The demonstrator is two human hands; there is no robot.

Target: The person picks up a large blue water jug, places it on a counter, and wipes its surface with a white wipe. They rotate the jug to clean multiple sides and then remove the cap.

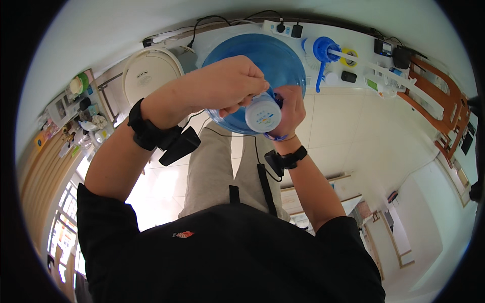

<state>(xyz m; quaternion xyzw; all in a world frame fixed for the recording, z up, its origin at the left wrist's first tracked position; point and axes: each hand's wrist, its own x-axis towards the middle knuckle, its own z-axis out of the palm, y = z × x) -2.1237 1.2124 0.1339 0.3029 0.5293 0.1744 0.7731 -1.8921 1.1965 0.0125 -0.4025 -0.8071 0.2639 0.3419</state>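
A large blue clear-plastic water jug (250,43) stands before me, its capped neck towards me. On the neck sits a white cap (264,115) that bears a small colored print. My left hand (238,83) reaches over from the left, its fingers curled and pinching at the cap's far edge; the exact contact is hidden under the fingers. From the right, my right hand (290,108) wraps around the neck just beside the cap. Something dark blue shows between that hand and the cap, too covered to name. A blue band circles my right wrist.
A blue hand pump (326,49) with a white tube (363,60) lies right of the jug, near a yellow tape roll (349,57) and a black case (348,77). A power strip (282,28) lies behind. Left is a lidded beige bin (149,75); right, a wooden chair (451,98).
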